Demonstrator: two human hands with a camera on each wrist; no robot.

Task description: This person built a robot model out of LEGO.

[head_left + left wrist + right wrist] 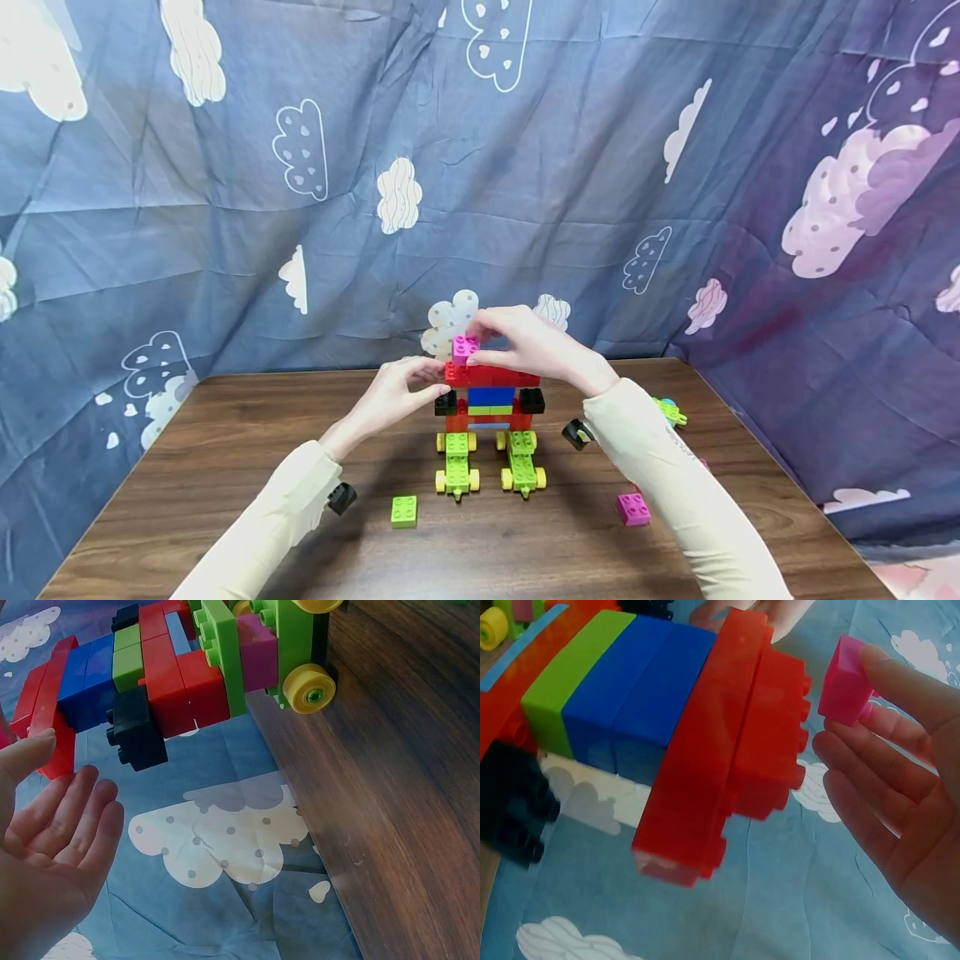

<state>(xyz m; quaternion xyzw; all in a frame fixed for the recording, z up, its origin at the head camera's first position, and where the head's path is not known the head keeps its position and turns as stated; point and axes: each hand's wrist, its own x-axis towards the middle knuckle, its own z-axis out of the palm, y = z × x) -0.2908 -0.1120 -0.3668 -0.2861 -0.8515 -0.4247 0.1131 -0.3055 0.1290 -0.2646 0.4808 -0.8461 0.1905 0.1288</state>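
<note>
The right hand (528, 342) pinches a pink brick (465, 347) on top of the block tower (489, 398). The left hand (397, 392) touches the tower's left edge. A green brick (403, 511) lies left of it, a magenta brick (633, 508) right.

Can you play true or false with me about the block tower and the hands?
1. The right hand holds a pink brick by the top of the brick model. True.
2. The pink brick is already pressed onto the red top bricks. False: the right wrist view shows a gap between them.
3. The model stands on two green wheeled bases with yellow wheels. True.
4. The left hand holds a loose green brick. False: it touches the model's left side, and the green brick lies alone on the table.
5. The model has blue bricks under the red top. True.
</note>
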